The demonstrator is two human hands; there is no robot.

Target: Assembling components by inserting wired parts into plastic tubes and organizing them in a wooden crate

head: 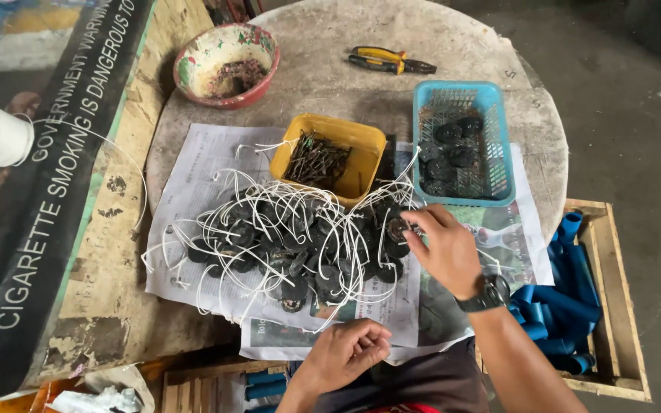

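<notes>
Right hand (447,248) pinches a small black disc (398,229) at the edge of the pile of wired discs (284,245), just below the yellow tub (329,159). Left hand (344,353), fingers curled together, rests near the pile's lower edge; its contents cannot be told.

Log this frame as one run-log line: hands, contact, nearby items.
right hand: pinching black disc part at pile edge | left hand: closed, near newspaper, contents unclear | nearby: yellow tub, blue basket

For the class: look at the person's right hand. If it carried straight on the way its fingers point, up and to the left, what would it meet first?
The right hand already touches a black disc at the pile's edge; beyond it, probably the yellow tub, though depth is unclear.
</notes>
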